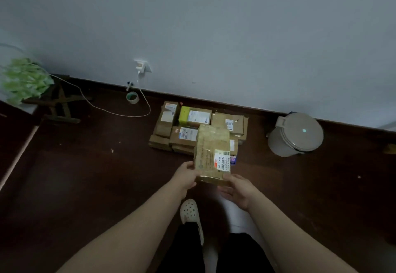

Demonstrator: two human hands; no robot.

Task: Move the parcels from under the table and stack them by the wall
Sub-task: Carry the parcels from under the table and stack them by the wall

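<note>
I hold a flat brown cardboard parcel (211, 150) wrapped in clear tape, with a white barcode label near its lower right corner. My left hand (186, 176) grips its near left corner and my right hand (234, 188) supports its near right corner from below. The parcel hovers above the floor, just in front of a low group of several brown parcels (184, 127) lying against the pale wall (214, 37). One of those has a yellow-green box (184, 114) on top. The held parcel hides part of the group.
A round beige lidded bin (296, 134) stands right of the parcels. A roll of tape (132, 97) and a white cable (120, 113) from a wall socket (142, 66) lie to the left, near a wooden stand (60, 105) with a green plant (23, 80). My white shoe (189, 212) is below.
</note>
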